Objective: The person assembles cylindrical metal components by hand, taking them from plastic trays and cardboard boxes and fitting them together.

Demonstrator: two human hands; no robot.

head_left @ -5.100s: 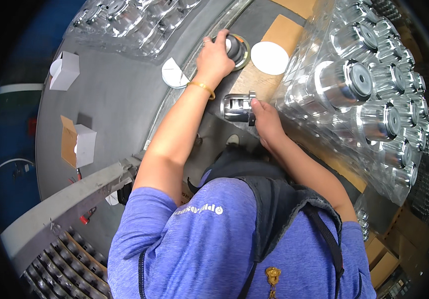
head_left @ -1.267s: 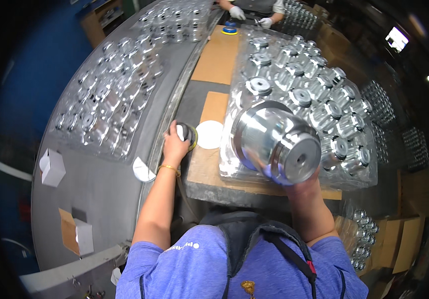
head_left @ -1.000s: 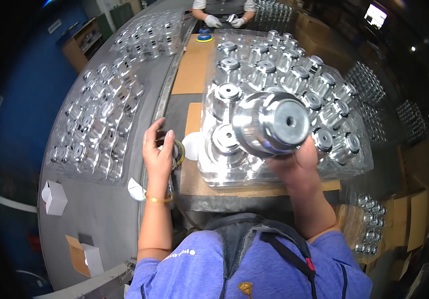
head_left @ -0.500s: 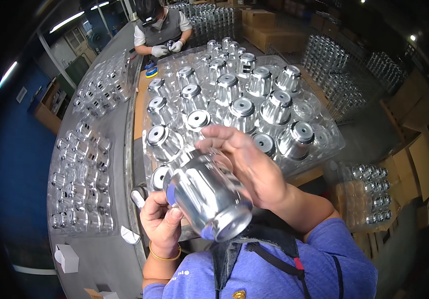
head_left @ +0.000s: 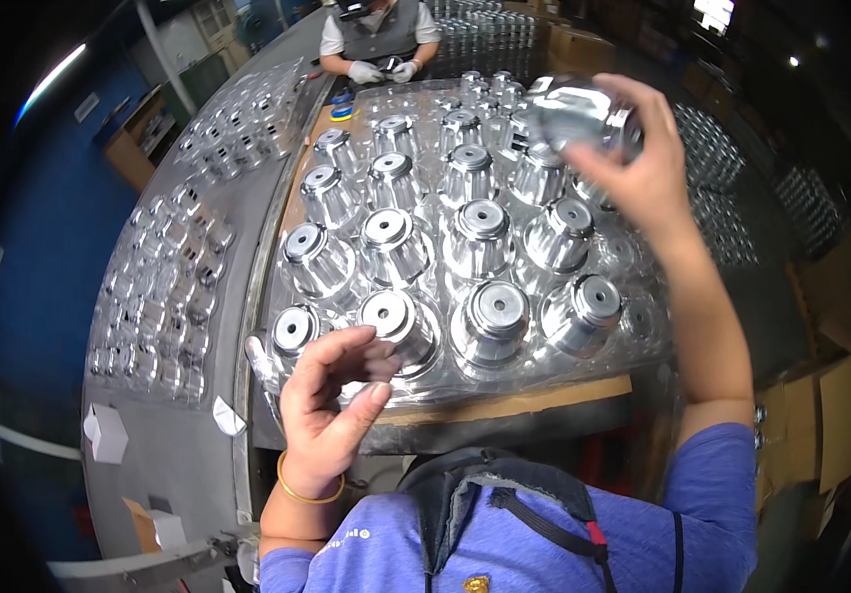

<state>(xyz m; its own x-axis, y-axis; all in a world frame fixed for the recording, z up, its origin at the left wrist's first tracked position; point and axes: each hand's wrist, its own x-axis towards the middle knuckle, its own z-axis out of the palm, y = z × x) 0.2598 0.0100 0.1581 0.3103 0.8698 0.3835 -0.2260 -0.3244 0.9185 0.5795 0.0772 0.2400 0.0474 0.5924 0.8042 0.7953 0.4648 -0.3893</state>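
My right hand [head_left: 648, 163] is raised at the far right side of the tray, fingers and thumb wrapped round a shiny chrome cup-shaped cover [head_left: 571, 107]. That cover is tipped on its side and slightly blurred, above the other covers. Over the tray's near left part, my left hand [head_left: 331, 395] has its fingers curled but apart from the thumb, with nothing held. Just behind it stands a chrome cover [head_left: 386, 314] with a hole in its top. More such covers stand in rows in a clear plastic tray [head_left: 640, 321], some pockets unfilled.
Stacked trays of chrome covers [head_left: 154, 296] lie on the grey table [head_left: 247, 247] to the left. Across from me, a person in white gloves [head_left: 366, 71] handles a small part. A blue and yellow round pad [head_left: 342, 111] sits beside the tray. Cardboard boxes [head_left: 801, 425] stand at right.
The chrome cover has gone from between both my hands, near my chest, to the far right in my right hand. My left hand has let go of it. The view has shifted.
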